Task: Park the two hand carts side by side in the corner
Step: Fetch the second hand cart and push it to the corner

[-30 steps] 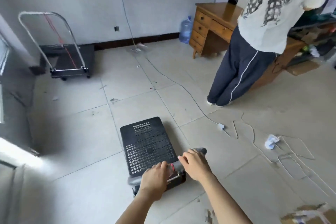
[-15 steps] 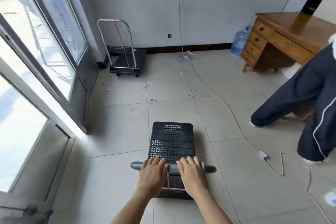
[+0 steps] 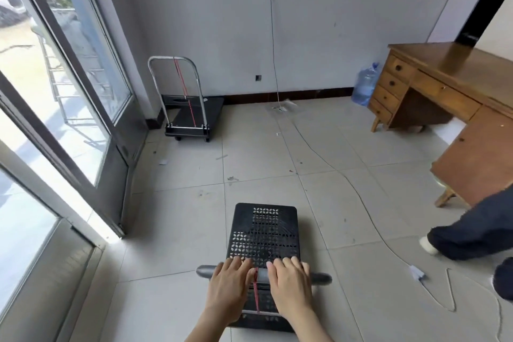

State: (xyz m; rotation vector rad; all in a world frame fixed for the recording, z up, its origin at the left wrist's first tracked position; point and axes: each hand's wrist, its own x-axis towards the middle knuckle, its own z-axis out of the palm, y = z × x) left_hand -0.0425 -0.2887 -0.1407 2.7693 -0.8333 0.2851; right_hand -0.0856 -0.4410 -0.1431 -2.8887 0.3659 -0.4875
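A black perforated hand cart [image 3: 263, 233] stands on the tiled floor right in front of me, its deck pointing toward the far wall. My left hand [image 3: 229, 284] and my right hand [image 3: 290, 282] both grip its grey handle bar [image 3: 322, 278], either side of a red cord. A second hand cart [image 3: 191, 116], black deck with an upright silver handle and a red cord, stands in the far left corner by the wall and the glass door.
A glass door and window frame [image 3: 83, 108] run along the left. A wooden desk [image 3: 444, 91] and a water jug [image 3: 365, 85] stand at the right. A thin cable [image 3: 361, 197] snakes across the floor. Another person's legs [image 3: 472, 233] are at the right edge.
The view has swung left and forward: the cart in my hands now points straight toward the corner cart, which looks nearer. The other person has shifted to the right edge.
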